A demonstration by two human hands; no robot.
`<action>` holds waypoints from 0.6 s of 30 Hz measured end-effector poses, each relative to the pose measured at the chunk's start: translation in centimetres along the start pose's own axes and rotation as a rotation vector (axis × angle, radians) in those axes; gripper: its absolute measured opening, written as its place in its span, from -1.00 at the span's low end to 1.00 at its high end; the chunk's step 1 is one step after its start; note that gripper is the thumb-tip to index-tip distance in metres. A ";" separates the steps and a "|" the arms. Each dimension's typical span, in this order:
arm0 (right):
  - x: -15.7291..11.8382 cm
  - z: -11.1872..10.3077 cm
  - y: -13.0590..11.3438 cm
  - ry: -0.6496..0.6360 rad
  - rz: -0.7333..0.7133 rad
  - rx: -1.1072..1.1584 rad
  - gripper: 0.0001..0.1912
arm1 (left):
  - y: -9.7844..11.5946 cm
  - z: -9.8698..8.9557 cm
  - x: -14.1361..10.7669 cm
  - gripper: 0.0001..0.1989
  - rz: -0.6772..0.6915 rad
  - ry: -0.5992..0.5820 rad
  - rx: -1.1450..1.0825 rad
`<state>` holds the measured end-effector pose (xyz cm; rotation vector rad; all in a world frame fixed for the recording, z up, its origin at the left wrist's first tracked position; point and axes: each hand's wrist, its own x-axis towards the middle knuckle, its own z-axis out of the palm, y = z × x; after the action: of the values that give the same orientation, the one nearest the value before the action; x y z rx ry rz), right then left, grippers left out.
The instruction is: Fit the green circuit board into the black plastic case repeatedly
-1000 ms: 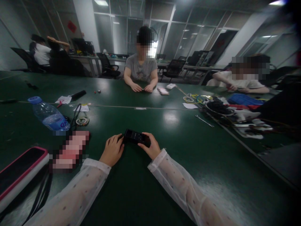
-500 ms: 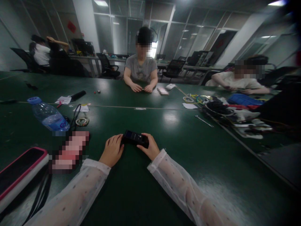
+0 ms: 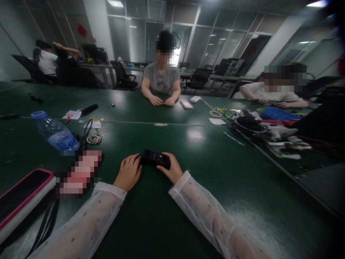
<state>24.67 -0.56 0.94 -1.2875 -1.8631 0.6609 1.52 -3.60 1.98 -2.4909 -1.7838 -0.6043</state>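
A small black handheld device (image 3: 153, 157) with a little screen and buttons lies on the green table. My right hand (image 3: 172, 169) grips its right end, thumb on the near side and fingers at the far side. At the other end is my left hand (image 3: 129, 172), resting palm down with its fingers stretched forward and slightly bent. Its fingertips come up to the device's left end; whether they press on it I cannot tell. Sheer white dotted sleeves cover both forearms.
Left of me are a water bottle (image 3: 55, 133), a blurred pink item (image 3: 82, 172), a red-rimmed case (image 3: 27, 194) and a cable coil (image 3: 94, 139). A wrench (image 3: 233, 139) and piled cables (image 3: 250, 124) lie right. A person (image 3: 161, 79) sits opposite, another (image 3: 275, 90) farther right.
My hands and the black device stay in the same place. The person at the far right has shifted slightly to the left.
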 end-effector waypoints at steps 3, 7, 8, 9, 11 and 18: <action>0.1 0.1 0.2 0.005 -0.015 -0.011 -0.40 | 0.1 -0.1 0.1 -0.64 0.005 0.008 0.005; 0.1 0.1 0.2 0.006 -0.023 -0.022 -0.41 | 0.1 0.0 0.1 -0.64 0.005 0.012 0.004; 0.1 0.1 0.2 0.004 -0.017 -0.022 -0.41 | 0.1 0.0 0.1 -0.64 0.004 0.013 0.003; 0.1 0.0 0.2 0.000 -0.010 -0.021 -0.42 | 0.1 0.0 0.1 -0.64 0.002 0.012 0.004; 0.0 0.0 0.1 -0.006 0.001 -0.015 -0.43 | 0.1 0.0 0.1 -0.64 -0.002 0.005 0.005; 0.1 0.0 0.2 -0.008 0.006 0.003 -0.45 | 0.1 -0.1 0.0 -0.63 -0.003 -0.003 -0.002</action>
<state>24.73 -0.40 0.84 -1.2914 -1.8643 0.6724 1.56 -3.60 2.07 -2.4919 -1.7893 -0.6038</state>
